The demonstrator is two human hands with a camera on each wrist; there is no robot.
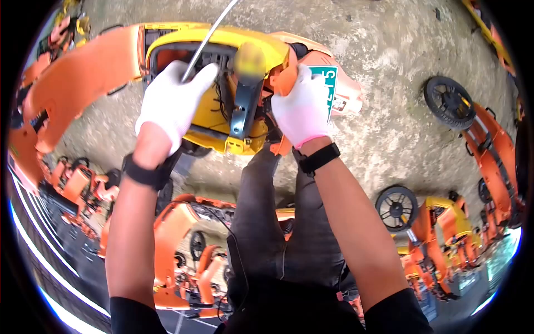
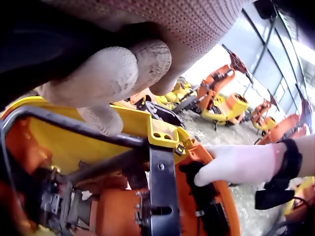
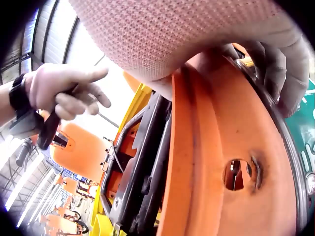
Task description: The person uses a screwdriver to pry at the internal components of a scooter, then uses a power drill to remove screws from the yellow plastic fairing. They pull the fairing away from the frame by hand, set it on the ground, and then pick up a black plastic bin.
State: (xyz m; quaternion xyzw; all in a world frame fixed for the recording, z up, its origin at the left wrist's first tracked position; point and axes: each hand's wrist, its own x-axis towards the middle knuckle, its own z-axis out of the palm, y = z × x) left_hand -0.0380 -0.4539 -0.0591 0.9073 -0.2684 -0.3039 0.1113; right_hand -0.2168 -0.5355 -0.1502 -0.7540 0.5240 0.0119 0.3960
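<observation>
My gloved left hand (image 1: 173,103) grips a long screwdriver (image 1: 210,34), its bare metal shaft pointing away over the scooter body. The dark handle (image 3: 48,130) shows below that hand's fingers in the right wrist view. My gloved right hand (image 1: 303,108) holds the edge of an orange plastic panel (image 3: 216,162), which has a round hole, at the scooter's tail. The fingers curl over its rim beside a green licence plate (image 1: 332,75). Between the hands lie the open yellow body (image 1: 211,122) and a black metal bracket (image 2: 162,187).
The scooter's long orange front section (image 1: 83,72) stretches to the left. More orange scooters (image 1: 489,145) stand around on the concrete floor (image 1: 389,55), one with a black wheel (image 1: 449,103) at the right. My legs (image 1: 283,222) are close to the scooter's near side.
</observation>
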